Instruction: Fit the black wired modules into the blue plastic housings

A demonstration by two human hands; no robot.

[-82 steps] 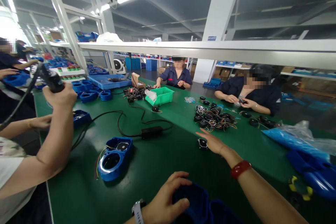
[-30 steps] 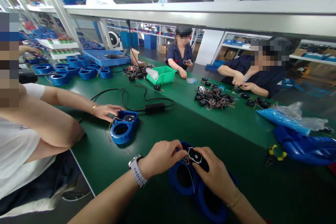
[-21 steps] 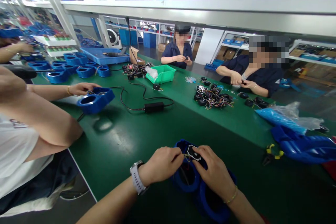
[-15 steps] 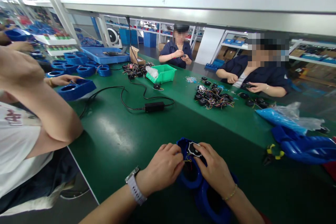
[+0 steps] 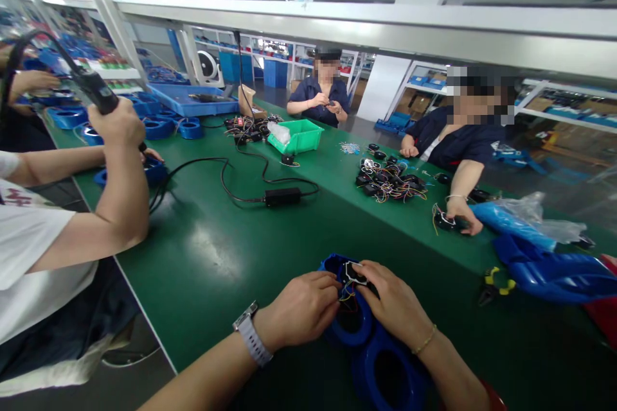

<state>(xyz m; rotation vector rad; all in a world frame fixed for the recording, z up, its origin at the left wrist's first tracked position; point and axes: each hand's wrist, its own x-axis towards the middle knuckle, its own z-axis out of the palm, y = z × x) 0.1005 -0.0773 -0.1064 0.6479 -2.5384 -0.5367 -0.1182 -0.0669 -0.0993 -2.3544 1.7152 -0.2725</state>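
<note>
The counter (image 5: 207, 257) far-left of the held blue housing (image 5: 367, 322) gave open passage. Beyond, a corded black box (image 5: 283, 197) obstructed; rightward, pliers (image 5: 488, 291) did.

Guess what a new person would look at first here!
Probably the bright green bin, standing on the dark green table. Next, the tangle of black parts and colored wires, to the bin's right and nearer us. Closest are the blue rings at the bottom.

Now I see a co-worker's hand (image 5: 464, 214) down at a wired black part (image 5: 444, 219), and a neighbour's black tool (image 5: 99, 91) up again!
</note>
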